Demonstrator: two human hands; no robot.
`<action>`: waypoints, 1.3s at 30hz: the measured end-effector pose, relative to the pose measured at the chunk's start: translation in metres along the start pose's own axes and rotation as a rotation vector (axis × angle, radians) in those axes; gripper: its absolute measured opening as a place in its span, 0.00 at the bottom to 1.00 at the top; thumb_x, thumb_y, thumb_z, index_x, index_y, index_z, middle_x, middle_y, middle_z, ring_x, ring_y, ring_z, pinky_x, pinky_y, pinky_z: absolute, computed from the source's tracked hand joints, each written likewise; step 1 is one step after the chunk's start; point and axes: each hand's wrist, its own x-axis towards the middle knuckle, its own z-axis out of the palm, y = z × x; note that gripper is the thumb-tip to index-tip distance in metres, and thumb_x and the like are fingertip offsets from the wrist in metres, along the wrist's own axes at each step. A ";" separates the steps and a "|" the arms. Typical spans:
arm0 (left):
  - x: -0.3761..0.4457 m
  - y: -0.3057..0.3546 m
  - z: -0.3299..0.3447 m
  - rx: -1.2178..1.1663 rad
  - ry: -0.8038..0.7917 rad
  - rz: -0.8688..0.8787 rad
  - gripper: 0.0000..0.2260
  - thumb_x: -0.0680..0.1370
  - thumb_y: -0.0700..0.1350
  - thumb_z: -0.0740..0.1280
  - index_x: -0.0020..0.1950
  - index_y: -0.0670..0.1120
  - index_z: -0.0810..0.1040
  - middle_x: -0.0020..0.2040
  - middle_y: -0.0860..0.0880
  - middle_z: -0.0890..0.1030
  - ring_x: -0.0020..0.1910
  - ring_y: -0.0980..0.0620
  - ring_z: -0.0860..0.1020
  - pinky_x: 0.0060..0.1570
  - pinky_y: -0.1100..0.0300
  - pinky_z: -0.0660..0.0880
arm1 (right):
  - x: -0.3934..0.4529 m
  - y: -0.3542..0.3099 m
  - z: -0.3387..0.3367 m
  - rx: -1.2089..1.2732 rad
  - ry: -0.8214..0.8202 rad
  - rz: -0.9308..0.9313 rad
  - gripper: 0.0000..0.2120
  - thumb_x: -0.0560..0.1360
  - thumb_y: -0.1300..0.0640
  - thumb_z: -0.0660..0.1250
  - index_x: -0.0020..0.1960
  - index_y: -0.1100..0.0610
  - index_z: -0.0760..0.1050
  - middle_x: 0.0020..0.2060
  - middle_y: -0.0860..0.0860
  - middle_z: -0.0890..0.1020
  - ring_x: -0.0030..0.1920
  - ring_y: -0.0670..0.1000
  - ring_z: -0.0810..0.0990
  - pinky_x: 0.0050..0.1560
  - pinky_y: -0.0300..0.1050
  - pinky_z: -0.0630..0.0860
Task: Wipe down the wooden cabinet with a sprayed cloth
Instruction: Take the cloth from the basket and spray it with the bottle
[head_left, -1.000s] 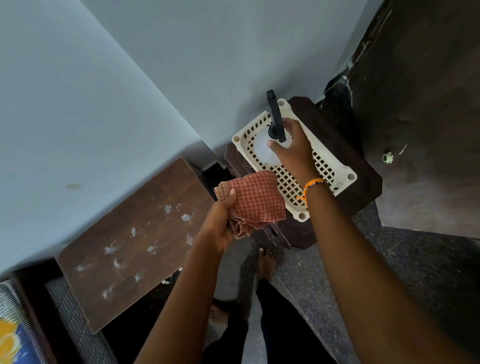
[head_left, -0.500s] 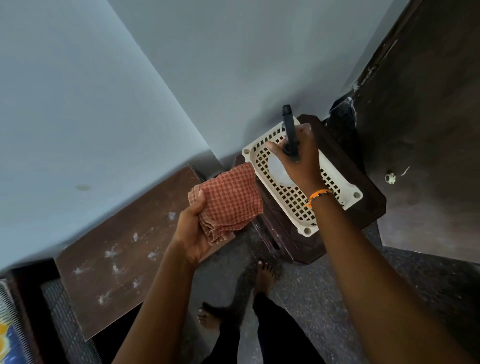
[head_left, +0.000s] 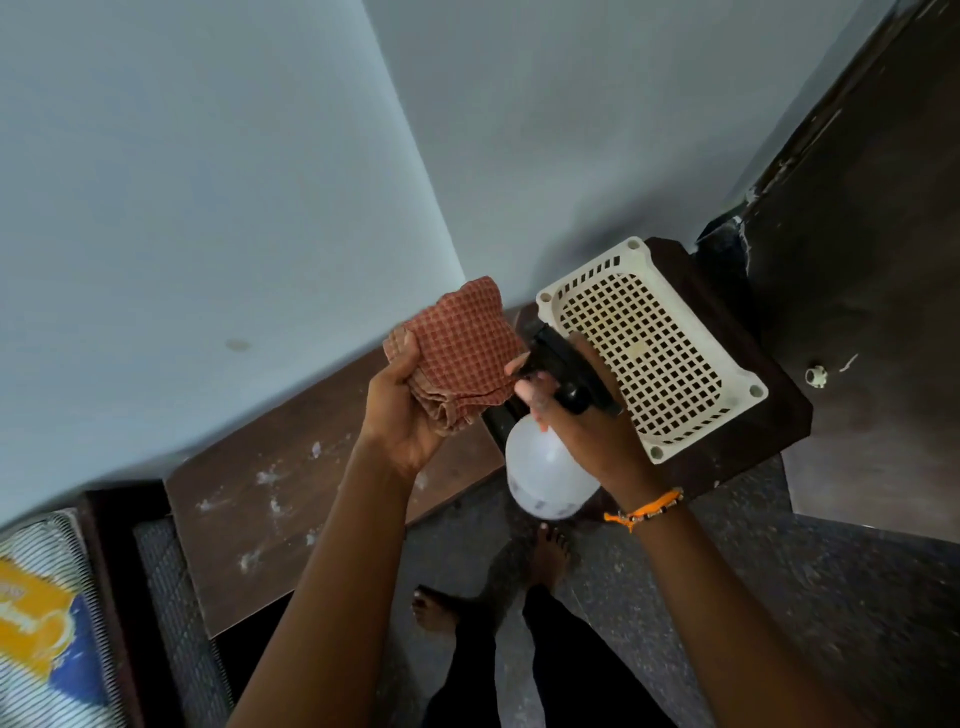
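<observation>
Head view: your left hand (head_left: 410, 415) grips the folded red checked cloth (head_left: 460, 358), thumb curled over its near edge, the free corners fanned up past your fingertips. Just to its right, your right hand (head_left: 587, 431) wraps the black head of the white spray bottle (head_left: 545, 473), one finger hooked at the trigger, nozzle aimed left at the cloth and almost touching it. The bottle's long axis tilts toward you. The dusty wooden cabinet (head_left: 291, 499) lies below your left hand, nearer that hand, not yet wiped
</observation>
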 end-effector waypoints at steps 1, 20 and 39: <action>-0.001 0.001 -0.002 -0.004 -0.004 0.002 0.18 0.81 0.51 0.52 0.65 0.44 0.71 0.58 0.39 0.79 0.54 0.41 0.80 0.53 0.44 0.78 | -0.003 0.001 0.007 -0.017 -0.030 -0.007 0.22 0.71 0.40 0.67 0.50 0.58 0.73 0.36 0.61 0.78 0.37 0.54 0.78 0.47 0.40 0.76; -0.015 0.017 -0.026 0.405 -0.051 -0.052 0.14 0.81 0.48 0.53 0.61 0.44 0.72 0.53 0.42 0.79 0.49 0.45 0.79 0.47 0.52 0.77 | -0.012 0.010 0.066 -0.044 -0.124 0.067 0.22 0.69 0.44 0.70 0.44 0.65 0.72 0.35 0.56 0.78 0.36 0.54 0.79 0.36 0.55 0.79; -0.023 0.023 -0.043 0.271 0.027 0.030 0.15 0.81 0.48 0.52 0.62 0.47 0.73 0.58 0.43 0.78 0.58 0.42 0.77 0.60 0.46 0.72 | -0.012 0.022 0.055 0.005 -0.181 0.201 0.13 0.72 0.60 0.72 0.44 0.68 0.70 0.36 0.61 0.77 0.42 0.60 0.81 0.37 0.51 0.83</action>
